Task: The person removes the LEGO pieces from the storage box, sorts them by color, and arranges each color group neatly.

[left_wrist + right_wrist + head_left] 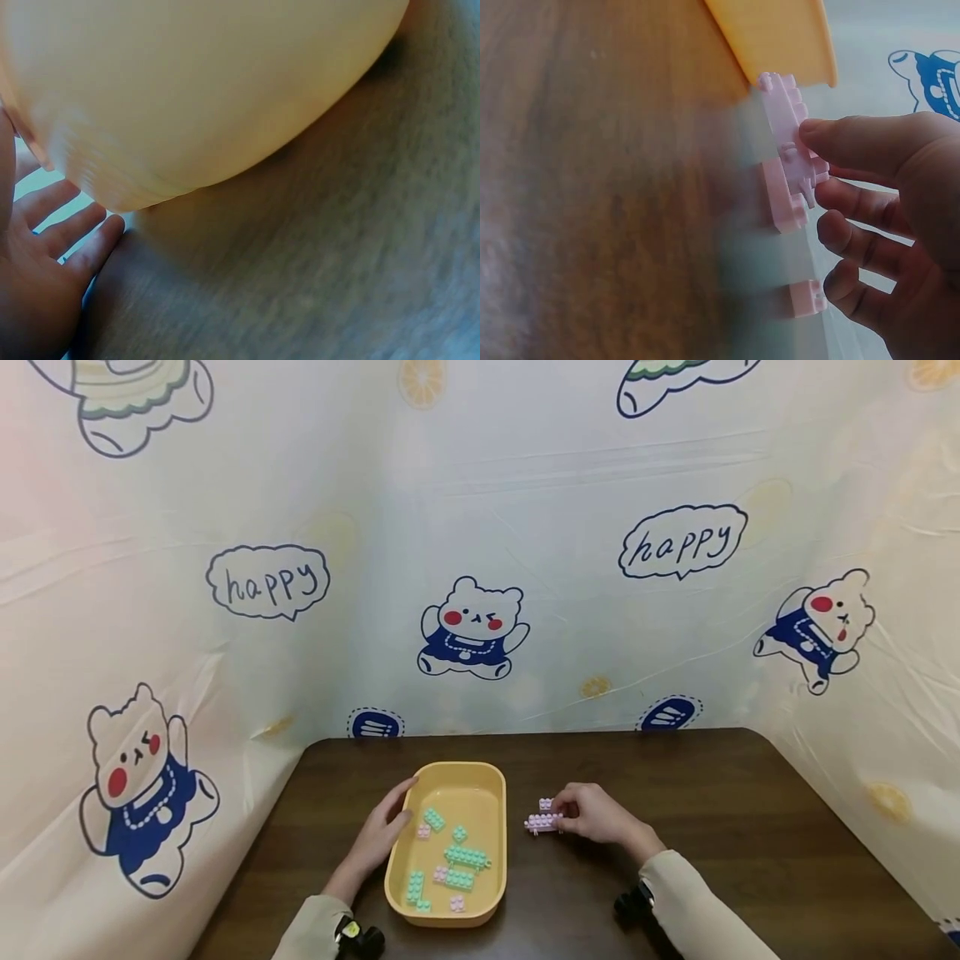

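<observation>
My left hand (378, 835) rests at the left side of a yellow plastic bin (498, 827), its fingertips at the rim. In the left wrist view, its fingers (90, 244) reach out fairly straight against the bin's outer wall. My right hand (596, 814) pinches a long light-pink toy building brick (542, 821) between thumb and forefinger, just right of the bin. Seen from the right wrist, another pink brick (781, 199) lies close beside the held one. A smaller pink brick (805, 298) sits near the other fingertips, which are loosely bent.
Inside the bin lie several green bricks, including a long green one (467, 857), and a few pink ones, such as a small pink block (457, 903). The dark wooden table (675, 760) is enclosed by a printed curtain (555, 693) at the back and sides.
</observation>
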### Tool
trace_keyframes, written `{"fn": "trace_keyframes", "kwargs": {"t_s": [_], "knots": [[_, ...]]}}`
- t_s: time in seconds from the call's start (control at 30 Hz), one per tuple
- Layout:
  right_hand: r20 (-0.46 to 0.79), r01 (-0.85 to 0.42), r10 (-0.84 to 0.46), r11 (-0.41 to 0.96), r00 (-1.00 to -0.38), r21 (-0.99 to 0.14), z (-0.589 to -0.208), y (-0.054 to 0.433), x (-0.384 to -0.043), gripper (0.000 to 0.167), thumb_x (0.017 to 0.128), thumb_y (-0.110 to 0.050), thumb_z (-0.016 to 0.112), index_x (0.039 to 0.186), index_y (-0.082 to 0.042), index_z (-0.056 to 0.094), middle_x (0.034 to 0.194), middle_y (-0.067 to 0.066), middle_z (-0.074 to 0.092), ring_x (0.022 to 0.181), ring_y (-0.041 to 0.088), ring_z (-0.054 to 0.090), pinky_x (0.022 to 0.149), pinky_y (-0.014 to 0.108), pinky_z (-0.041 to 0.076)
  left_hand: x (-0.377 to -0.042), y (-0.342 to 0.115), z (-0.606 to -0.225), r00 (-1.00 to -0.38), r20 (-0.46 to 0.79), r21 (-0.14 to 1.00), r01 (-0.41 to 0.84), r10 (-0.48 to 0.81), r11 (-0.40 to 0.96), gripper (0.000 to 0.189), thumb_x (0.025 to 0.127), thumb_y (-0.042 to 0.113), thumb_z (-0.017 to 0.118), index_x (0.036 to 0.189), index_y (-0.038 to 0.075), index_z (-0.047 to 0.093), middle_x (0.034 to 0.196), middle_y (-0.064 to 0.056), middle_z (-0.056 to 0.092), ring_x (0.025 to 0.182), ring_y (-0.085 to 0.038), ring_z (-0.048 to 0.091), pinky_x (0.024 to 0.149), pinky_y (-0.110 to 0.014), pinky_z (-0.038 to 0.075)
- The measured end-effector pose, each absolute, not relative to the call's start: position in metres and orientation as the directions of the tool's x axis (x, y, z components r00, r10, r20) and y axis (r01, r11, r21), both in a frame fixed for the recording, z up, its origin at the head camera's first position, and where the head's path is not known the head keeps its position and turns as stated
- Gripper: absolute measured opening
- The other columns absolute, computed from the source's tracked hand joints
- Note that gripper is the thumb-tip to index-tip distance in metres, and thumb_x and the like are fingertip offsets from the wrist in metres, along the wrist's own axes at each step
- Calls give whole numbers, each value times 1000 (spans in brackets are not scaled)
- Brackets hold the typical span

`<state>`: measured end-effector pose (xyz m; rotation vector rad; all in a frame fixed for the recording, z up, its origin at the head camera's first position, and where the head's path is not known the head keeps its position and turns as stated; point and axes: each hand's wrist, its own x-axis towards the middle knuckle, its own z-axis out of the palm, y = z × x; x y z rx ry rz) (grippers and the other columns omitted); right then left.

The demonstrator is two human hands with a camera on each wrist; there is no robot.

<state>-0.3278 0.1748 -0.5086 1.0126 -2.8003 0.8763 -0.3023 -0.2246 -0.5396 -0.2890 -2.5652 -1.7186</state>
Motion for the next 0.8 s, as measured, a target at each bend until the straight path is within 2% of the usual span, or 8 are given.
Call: {"fn": "trace_keyframes", "kwargs": {"t_s": [0.2, 0.47, 0.8], "knots": [[200, -587, -573, 640, -795, -496, -511, 175, -324, 8, 83, -22, 76, 89, -20, 72, 81, -8, 60, 74, 10, 55, 65, 21, 46, -301, -224, -539, -983, 131, 914, 171, 131, 368, 52, 99, 11, 49, 148, 26, 40, 158, -7, 32, 144, -32, 29, 113, -58, 27], [242, -606, -570, 628, -785, -488, -514, 176, -324, 8, 82, -20, 77, 89, -18, 73, 81, -11, 60, 74, 10, 56, 65, 21, 46, -302, -225, -537, -984, 121, 915, 162, 132, 368, 52, 99, 12, 49, 148, 26, 39, 158, -7, 32, 144, -31, 31, 113, -57, 29], [200, -581, -568, 640, -799, -503, -521, 177, -323, 9, 83, -20, 77, 90, -20, 71, 82, -8, 61, 73, 10, 55, 63, 21, 45, -302, -226, -539, -982, 123, 918, 167, 142, 361, 52, 100, 13, 48, 149, 25, 38, 159, -7, 30, 145, -32, 28, 113, -58, 27]]}}
